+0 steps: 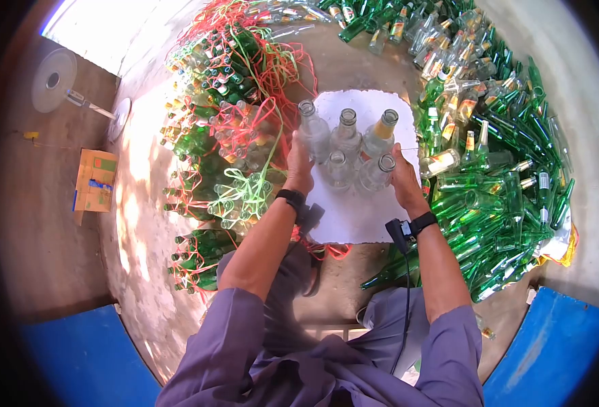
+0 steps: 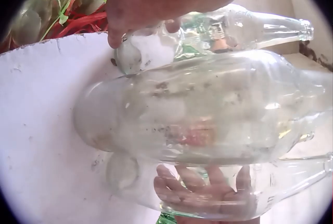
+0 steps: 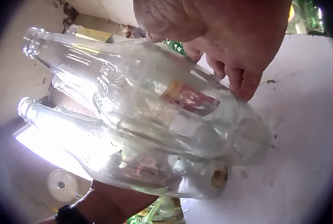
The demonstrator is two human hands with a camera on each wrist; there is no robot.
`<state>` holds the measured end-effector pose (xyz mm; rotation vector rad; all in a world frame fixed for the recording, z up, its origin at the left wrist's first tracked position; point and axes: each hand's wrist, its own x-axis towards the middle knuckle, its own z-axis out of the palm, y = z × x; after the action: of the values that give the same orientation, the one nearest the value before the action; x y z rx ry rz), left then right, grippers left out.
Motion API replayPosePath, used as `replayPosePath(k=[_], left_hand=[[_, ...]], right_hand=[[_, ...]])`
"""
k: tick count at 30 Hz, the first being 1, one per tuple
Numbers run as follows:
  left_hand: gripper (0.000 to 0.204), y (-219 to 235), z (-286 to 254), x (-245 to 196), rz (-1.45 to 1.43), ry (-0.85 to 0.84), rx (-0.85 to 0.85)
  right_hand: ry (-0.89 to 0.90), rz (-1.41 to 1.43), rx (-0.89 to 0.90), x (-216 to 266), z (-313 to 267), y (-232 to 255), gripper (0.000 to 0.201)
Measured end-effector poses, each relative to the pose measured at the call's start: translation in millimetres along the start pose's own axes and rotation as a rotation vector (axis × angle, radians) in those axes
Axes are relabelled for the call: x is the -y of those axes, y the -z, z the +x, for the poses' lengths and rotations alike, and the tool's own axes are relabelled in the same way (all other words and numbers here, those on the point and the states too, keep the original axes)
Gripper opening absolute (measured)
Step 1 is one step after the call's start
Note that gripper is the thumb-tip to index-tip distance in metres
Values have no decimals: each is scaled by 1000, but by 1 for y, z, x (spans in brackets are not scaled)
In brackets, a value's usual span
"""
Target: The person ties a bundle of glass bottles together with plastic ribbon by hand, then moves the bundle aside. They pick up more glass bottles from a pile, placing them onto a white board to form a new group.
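Note:
Several clear glass bottles (image 1: pixel 345 139) stand upright in a tight cluster on a white board (image 1: pixel 354 227). One at the back right has a yellow band (image 1: pixel 385 129) round its neck. My left hand (image 1: pixel 299 166) lies along the cluster's left side, fingers extended. On the opposite side, my right hand (image 1: pixel 404 180) rests against the glass with its fingers pointing forward. In the left wrist view the right hand's fingers (image 2: pixel 208 182) show through a bottle. A small orange-red label (image 3: pixel 190 98) appears behind the glass in the right wrist view.
Bundles of bottles tied with red and green plastic strips (image 1: pixel 245 136) stand to the left. Loose green bottles (image 1: pixel 476 210) lie heaped on the right, with a further pile behind. A cardboard box (image 1: pixel 96 180) and a strap reel (image 1: pixel 54 80) are by the left wall.

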<state>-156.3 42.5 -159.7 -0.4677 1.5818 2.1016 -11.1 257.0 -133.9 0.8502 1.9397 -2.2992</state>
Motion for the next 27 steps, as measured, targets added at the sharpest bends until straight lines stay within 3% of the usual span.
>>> replayPosePath(k=[7,9,16,21,27], left_hand=[[74,-10,-18,0,-1,-7,-81],[74,-11,-22,0,-11,-27,-18],[70,-14,-23,4,-19,-33,-39],[75,-8,-9,15,-25,-54,189],[79,-25,-31,6,2,-103,116]], right_hand=[[94,75,33,-3,3,-3,77],[106,79,78,-7,8,4,79],[57,6,-2,0,2,5,85],[53,88,0,-10,10,16,91],[25,77,-5,-13,13,23,92]])
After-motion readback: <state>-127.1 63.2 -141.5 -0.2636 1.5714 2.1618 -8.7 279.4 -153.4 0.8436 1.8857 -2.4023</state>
